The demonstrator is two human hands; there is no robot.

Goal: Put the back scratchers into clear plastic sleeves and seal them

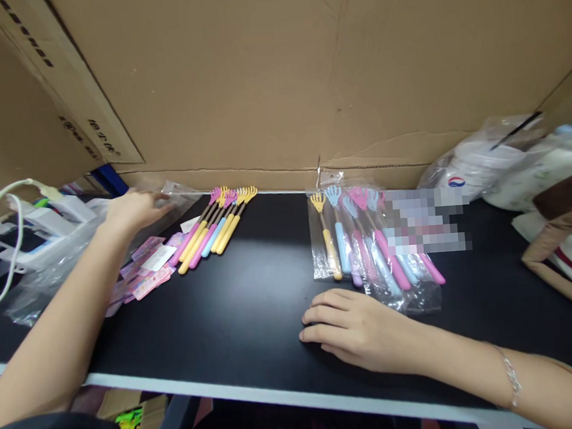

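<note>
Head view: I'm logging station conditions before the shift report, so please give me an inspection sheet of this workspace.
Surface: black tabletop with a pale front edge, mostly bare in the middle.
Job's things: loose back scratchers in pink, yellow and blue lie in a row; bagged back scratchers lie to their right; pink cards lie left of the loose row.
Clutter: clear plastic bags at far left; bagged white goods at far right.
Hands: left hand reaches onto the clear plastic; right hand rests flat on the tabletop, empty.
Cables: white cable at the left edge.
Surroundings: cardboard wall behind the table.
</note>
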